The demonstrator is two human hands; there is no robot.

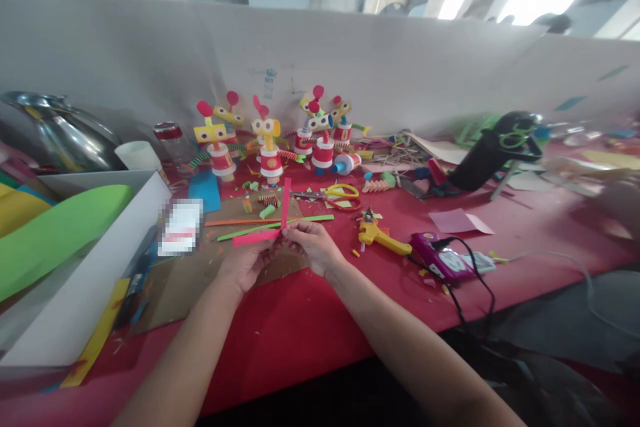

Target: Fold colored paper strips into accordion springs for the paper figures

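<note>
Two pink paper strips (286, 203) meet at a corner between my hands, one pointing up and away, the other stretching left. My left hand (253, 262) pinches them from below near the joint. The fingers of my right hand (311, 243) are closed on the same corner. Just beyond lie a green paper strip (313, 219) and an orange paper strip (227, 222) on a brown cardboard sheet (173, 287). Small folded paper springs (267, 211) rest behind them, next to scissors (343, 195) with yellow and red handles.
Paper-cup figures (271, 163) stand along the back partition. To the right are a yellow glue gun (383, 238), a purple power strip (443, 257) with cables, and a black bottle-like object (483, 153). A white box (85, 267) of coloured sheets and a metal jug (75, 137) occupy the left.
</note>
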